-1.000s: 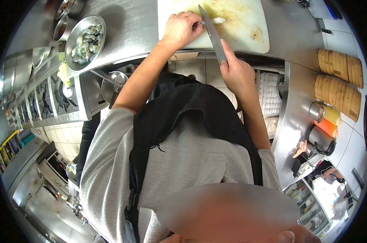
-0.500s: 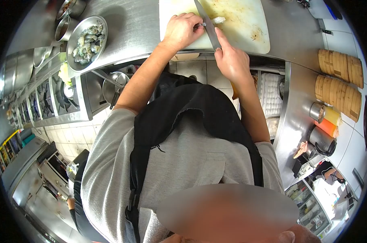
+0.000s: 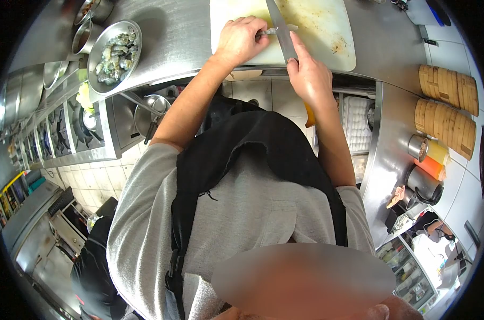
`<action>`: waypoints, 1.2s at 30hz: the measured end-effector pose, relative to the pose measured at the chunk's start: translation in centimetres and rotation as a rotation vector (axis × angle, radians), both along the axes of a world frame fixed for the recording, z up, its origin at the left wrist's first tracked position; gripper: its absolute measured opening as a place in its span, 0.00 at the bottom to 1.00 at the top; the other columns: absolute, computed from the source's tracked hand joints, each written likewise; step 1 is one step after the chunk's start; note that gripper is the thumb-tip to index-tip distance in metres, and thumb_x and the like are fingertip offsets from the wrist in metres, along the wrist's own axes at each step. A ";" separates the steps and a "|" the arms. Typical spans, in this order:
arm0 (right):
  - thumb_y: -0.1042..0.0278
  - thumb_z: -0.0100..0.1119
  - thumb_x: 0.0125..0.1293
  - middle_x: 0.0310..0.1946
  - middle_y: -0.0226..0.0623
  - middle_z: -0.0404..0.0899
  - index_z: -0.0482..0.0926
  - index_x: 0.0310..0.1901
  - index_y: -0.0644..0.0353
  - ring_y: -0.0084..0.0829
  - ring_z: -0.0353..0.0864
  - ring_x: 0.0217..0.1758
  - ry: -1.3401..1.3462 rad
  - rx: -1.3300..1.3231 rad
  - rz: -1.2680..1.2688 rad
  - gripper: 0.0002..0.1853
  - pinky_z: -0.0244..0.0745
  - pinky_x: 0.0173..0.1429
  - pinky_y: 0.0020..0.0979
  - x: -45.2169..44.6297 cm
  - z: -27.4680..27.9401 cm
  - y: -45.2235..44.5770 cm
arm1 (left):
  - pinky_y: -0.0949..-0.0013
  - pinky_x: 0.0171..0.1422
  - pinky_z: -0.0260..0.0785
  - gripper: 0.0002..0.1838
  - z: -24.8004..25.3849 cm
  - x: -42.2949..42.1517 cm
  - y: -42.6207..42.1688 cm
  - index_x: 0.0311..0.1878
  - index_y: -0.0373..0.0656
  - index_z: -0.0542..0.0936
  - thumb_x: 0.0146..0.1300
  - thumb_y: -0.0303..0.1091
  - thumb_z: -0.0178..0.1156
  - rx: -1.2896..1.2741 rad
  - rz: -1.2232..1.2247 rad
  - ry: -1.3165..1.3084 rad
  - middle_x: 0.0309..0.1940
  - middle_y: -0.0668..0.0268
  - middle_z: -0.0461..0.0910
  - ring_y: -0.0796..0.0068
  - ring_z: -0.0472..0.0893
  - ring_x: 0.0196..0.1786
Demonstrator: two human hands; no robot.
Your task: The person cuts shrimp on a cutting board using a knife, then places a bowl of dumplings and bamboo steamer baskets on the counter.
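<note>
So there's a small, pale greyish, soft-looking strip (image 3: 270, 31) on the stained white plastic cutting board (image 3: 335, 26), nearer its left edge than its right. Left hand's (image 3: 243, 40) grip is curled tight on the strip's end. Right hand's (image 3: 310, 80) grip is closed round the long grey steel knife (image 3: 286, 45), though the handle's hidden. Compared with half a second ago, the blade's shifted right, baring more strip. Round metal bowl (image 3: 94, 65) hasn't budged from the steel tabletop's (image 3: 172, 37) front edge.

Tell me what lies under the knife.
The cutting board is below the knife, and pale bits show on either side of it. The blade hides whether they join; the left hand partly covers one bit.
</note>
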State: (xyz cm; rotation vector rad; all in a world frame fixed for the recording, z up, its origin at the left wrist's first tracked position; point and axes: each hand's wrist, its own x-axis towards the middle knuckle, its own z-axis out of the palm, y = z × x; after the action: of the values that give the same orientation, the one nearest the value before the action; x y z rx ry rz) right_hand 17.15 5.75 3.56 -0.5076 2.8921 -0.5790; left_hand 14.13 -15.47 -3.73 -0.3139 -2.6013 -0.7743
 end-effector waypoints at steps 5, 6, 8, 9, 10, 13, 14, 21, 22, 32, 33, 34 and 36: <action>0.64 0.54 0.71 0.33 0.51 0.88 0.62 0.81 0.42 0.57 0.87 0.37 0.030 0.004 0.034 0.35 0.80 0.50 0.55 -0.3 -0.5 0.4 | 0.55 0.50 0.74 0.09 0.0 -0.4 0.2 0.41 0.48 0.86 0.59 0.39 0.70 0.010 0.001 -0.020 0.36 0.68 0.86 0.61 0.85 0.42; 0.64 0.54 0.71 0.34 0.51 0.88 0.62 0.81 0.41 0.57 0.87 0.37 0.041 0.006 0.038 0.35 0.80 0.50 0.55 -0.2 -0.4 0.4 | 0.55 0.50 0.74 0.09 0.1 -0.4 0.3 0.41 0.48 0.86 0.59 0.39 0.70 0.010 0.001 -0.020 0.36 0.68 0.86 0.61 0.85 0.42; 0.64 0.54 0.72 0.33 0.51 0.88 0.62 0.81 0.41 0.57 0.87 0.37 0.039 0.018 0.040 0.35 0.80 0.50 0.54 -0.2 -0.1 0.4 | 0.56 0.50 0.74 0.09 0.1 -0.5 0.4 0.41 0.49 0.86 0.60 0.40 0.70 -0.003 0.005 -0.011 0.36 0.69 0.86 0.63 0.86 0.42; 0.64 0.54 0.72 0.33 0.51 0.88 0.61 0.81 0.41 0.56 0.87 0.37 0.034 0.032 0.040 0.35 0.80 0.50 0.54 0.0 0.0 0.5 | 0.56 0.50 0.74 0.09 0.0 -0.5 0.5 0.41 0.49 0.86 0.60 0.40 0.70 -0.003 0.003 -0.013 0.36 0.69 0.86 0.63 0.86 0.42; 0.64 0.54 0.72 0.33 0.51 0.88 0.61 0.81 0.41 0.56 0.87 0.37 0.031 0.032 0.036 0.35 0.80 0.50 0.54 0.1 0.1 0.6 | 0.56 0.51 0.74 0.09 0.0 -0.6 0.4 0.41 0.49 0.87 0.60 0.40 0.70 -0.010 0.005 -0.003 0.36 0.69 0.86 0.63 0.86 0.42; 0.65 0.55 0.70 0.31 0.51 0.87 0.62 0.80 0.43 0.56 0.87 0.37 -0.019 0.044 0.025 0.36 0.80 0.50 0.54 0.7 0.3 0.8 | 0.56 0.51 0.74 0.09 0.0 -0.6 0.5 0.41 0.49 0.87 0.60 0.40 0.70 -0.025 0.007 0.010 0.36 0.70 0.86 0.63 0.86 0.43; 0.66 0.56 0.70 0.30 0.50 0.86 0.63 0.79 0.44 0.56 0.87 0.36 0.027 0.050 0.045 0.35 0.80 0.49 0.55 1.2 0.3 1.1 | 0.56 0.51 0.74 0.09 0.0 -0.6 0.5 0.41 0.49 0.87 0.60 0.40 0.70 -0.032 0.010 0.011 0.35 0.70 0.86 0.63 0.86 0.43; 0.68 0.57 0.67 0.32 0.46 0.87 0.65 0.78 0.47 0.52 0.86 0.33 0.001 0.081 0.061 0.36 0.78 0.40 0.54 4.8 1.1 3.5 | 0.55 0.51 0.74 0.08 0.0 -0.6 0.6 0.40 0.49 0.87 0.60 0.40 0.70 -0.019 0.013 0.002 0.35 0.70 0.86 0.63 0.86 0.43; 0.68 0.57 0.67 0.32 0.46 0.87 0.65 0.78 0.47 0.52 0.86 0.33 0.001 0.082 0.058 0.36 0.78 0.40 0.54 4.8 1.1 3.5 | 0.56 0.51 0.74 0.08 0.1 -0.5 0.6 0.40 0.49 0.87 0.60 0.40 0.70 -0.027 0.004 0.010 0.35 0.70 0.86 0.63 0.86 0.43; 0.67 0.59 0.67 0.31 0.42 0.87 0.66 0.78 0.50 0.50 0.87 0.32 0.112 0.084 0.125 0.36 0.80 0.40 0.52 3.1 0.3 2.3 | 0.56 0.48 0.75 0.07 0.0 -0.6 0.4 0.40 0.49 0.87 0.59 0.37 0.71 -0.015 -0.047 0.054 0.33 0.69 0.85 0.62 0.86 0.40; 0.67 0.59 0.67 0.31 0.43 0.87 0.65 0.78 0.50 0.50 0.87 0.32 0.114 0.083 0.125 0.36 0.80 0.40 0.52 3.0 0.2 2.2 | 0.56 0.48 0.75 0.07 0.0 -0.6 0.4 0.40 0.49 0.87 0.59 0.37 0.71 -0.014 -0.047 0.054 0.33 0.69 0.85 0.62 0.86 0.40; 0.67 0.59 0.67 0.31 0.43 0.87 0.65 0.78 0.50 0.50 0.87 0.32 0.114 0.084 0.125 0.36 0.80 0.40 0.52 2.9 0.2 2.2 | 0.57 0.48 0.75 0.08 0.1 -0.6 0.4 0.40 0.50 0.87 0.59 0.37 0.71 -0.017 -0.048 0.054 0.33 0.69 0.85 0.62 0.86 0.40; 0.66 0.58 0.68 0.30 0.46 0.87 0.65 0.78 0.47 0.51 0.87 0.33 0.053 0.108 0.101 0.35 0.81 0.41 0.52 2.6 0.2 2.1 | 0.57 0.48 0.75 0.08 0.1 -0.5 0.4 0.41 0.50 0.87 0.59 0.38 0.71 -0.019 -0.049 0.054 0.33 0.70 0.85 0.62 0.86 0.40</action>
State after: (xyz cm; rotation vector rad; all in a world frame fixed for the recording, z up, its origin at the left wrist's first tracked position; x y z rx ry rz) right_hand 19.71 7.85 3.80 -0.6571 2.9066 -0.3979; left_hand 13.58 -15.08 -3.60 -0.4003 -2.5602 -0.7480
